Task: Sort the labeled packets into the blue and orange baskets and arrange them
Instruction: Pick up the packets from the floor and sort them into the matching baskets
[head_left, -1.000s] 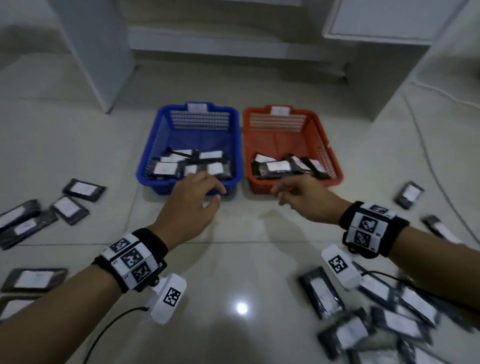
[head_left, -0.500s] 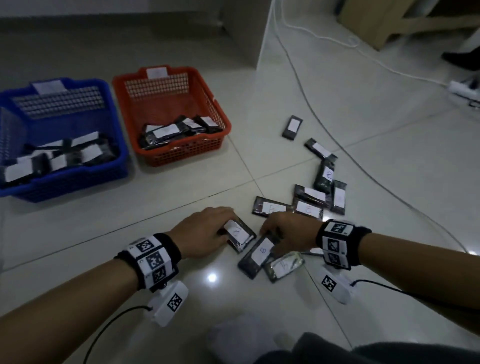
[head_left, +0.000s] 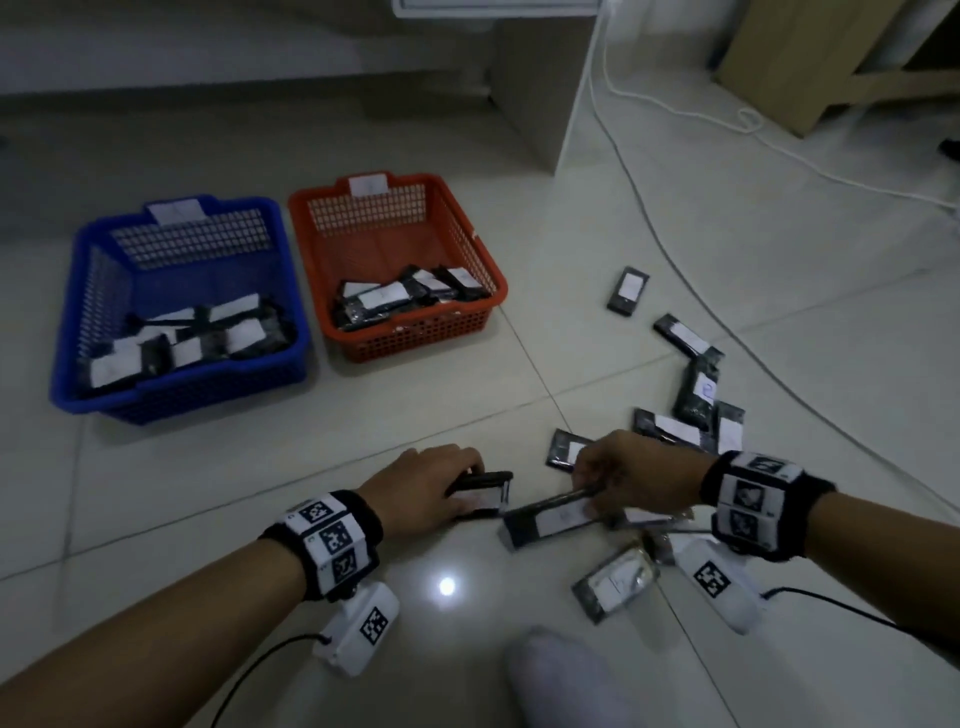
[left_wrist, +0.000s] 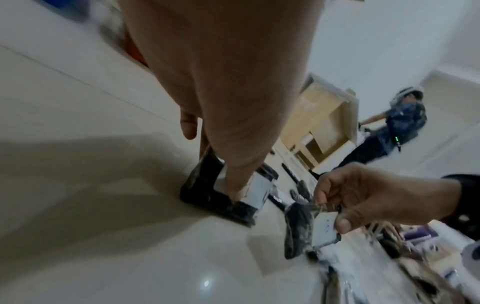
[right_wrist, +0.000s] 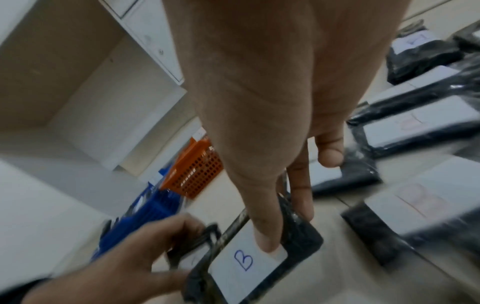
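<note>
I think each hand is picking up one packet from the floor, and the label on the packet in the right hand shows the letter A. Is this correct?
Not quite. The label on the packet in the right hand shows a blue letter B, not A; the right wrist view shows it clearly. The rest holds: the left hand also grips its own packet at the floor.

Half a second back both hands were pressed flat on packets on the floor. Now the left hand (head_left: 423, 486) has tipped its packet (head_left: 480, 493) up on edge, thumb on the label. The right hand (head_left: 639, 480) has pinched the "B" packet (head_left: 553, 517) and raised one end off the tiles. A second ago both hands were at the baskets.
</note>
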